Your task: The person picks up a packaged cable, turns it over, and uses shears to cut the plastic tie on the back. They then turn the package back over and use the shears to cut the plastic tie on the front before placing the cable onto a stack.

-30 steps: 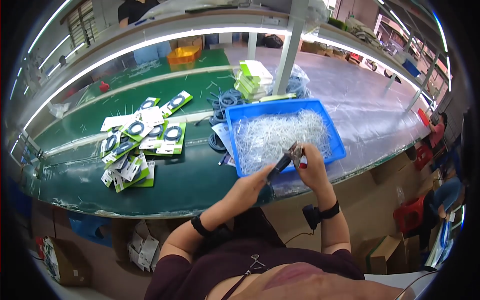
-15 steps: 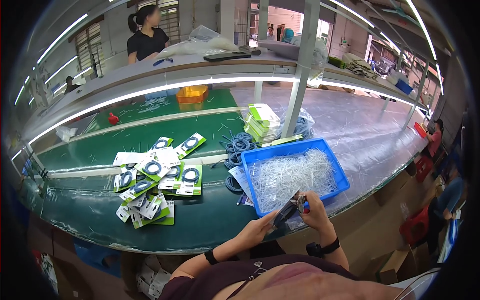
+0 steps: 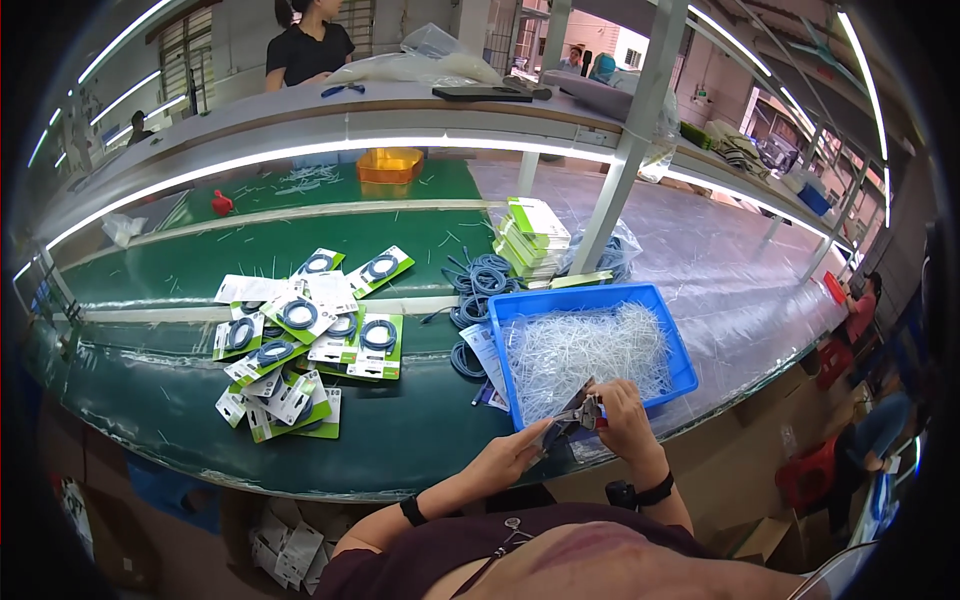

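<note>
In front of the blue tray's near edge, my left hand (image 3: 507,459) is closed on a cable card (image 3: 549,437), a card with a dark coiled cable, seen edge-on. My right hand (image 3: 626,414) grips hand pliers (image 3: 583,412) with a bit of red at the handle. The pliers' jaws are right at the card; whether they touch it is too small to tell. Just beyond both hands, the blue tray (image 3: 684,374) holds a heap of thin clear plastic strips (image 3: 590,350). A pile of carded cables (image 3: 378,335) in green and white lies to the left.
Behind the tray stand a stack of green-and-white cards (image 3: 532,238), loose coiled cables (image 3: 484,280) and a metal post (image 3: 625,170). An orange bin (image 3: 388,172) sits farther back, under a shelf (image 3: 330,130). A person (image 3: 310,45) stands beyond it.
The whole view has shifted slightly. The held card has tilted, so less of the coiled cable shows, and the pliers now lie across it. Both hands stay close together.
</note>
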Demonstrator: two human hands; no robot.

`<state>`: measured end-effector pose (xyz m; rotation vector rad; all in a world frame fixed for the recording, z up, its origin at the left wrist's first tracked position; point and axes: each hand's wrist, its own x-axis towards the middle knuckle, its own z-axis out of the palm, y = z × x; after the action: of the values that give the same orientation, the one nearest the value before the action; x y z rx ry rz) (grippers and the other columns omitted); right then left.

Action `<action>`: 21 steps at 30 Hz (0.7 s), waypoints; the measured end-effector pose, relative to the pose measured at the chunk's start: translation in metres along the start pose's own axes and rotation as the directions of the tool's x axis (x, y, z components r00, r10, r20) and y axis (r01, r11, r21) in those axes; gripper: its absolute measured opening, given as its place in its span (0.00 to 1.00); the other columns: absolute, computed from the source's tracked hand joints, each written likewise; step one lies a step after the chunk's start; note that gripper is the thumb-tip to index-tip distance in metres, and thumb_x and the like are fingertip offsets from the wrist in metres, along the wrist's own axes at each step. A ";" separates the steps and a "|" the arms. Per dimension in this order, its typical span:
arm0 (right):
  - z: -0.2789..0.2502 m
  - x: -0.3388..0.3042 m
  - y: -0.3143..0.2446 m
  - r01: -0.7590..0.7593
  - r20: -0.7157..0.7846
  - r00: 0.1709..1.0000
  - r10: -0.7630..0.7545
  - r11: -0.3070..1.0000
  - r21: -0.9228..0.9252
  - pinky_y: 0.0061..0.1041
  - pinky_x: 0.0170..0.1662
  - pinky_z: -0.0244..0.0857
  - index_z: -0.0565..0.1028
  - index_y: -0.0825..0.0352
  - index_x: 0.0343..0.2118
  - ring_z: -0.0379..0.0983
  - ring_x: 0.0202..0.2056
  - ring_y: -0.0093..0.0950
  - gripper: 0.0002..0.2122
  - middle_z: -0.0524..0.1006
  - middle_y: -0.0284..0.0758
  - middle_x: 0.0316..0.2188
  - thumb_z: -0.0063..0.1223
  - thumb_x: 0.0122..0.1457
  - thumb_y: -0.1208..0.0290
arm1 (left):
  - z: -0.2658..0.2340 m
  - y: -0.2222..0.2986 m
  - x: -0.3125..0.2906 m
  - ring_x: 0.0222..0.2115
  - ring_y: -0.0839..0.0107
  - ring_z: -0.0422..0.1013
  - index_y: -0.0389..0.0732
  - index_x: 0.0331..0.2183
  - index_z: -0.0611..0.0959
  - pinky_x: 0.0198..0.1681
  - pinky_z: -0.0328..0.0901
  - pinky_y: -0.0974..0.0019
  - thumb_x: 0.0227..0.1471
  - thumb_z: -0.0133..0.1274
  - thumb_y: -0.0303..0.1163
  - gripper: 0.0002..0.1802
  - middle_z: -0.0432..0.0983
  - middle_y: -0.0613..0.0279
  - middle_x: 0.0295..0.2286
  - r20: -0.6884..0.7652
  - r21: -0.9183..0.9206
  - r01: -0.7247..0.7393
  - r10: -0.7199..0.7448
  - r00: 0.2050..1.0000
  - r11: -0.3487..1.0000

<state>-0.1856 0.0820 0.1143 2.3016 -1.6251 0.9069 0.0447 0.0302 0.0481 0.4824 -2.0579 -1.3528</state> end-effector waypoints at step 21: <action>0.028 0.045 0.021 -0.218 0.019 0.975 0.221 0.936 0.276 0.30 0.32 0.67 0.67 0.69 0.40 0.71 0.29 0.35 0.18 0.72 0.43 0.29 0.58 0.45 0.79 | -0.032 -0.019 0.015 0.41 0.70 0.71 0.37 0.55 0.69 0.45 0.66 0.68 0.55 0.49 0.23 0.25 0.75 0.56 0.42 -0.118 -0.328 0.117 -0.163 0.979 0.938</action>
<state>-0.1847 0.0254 0.1137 2.3099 -1.8857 1.2703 0.0543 -0.0090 0.0448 0.5726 -1.6724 -1.6492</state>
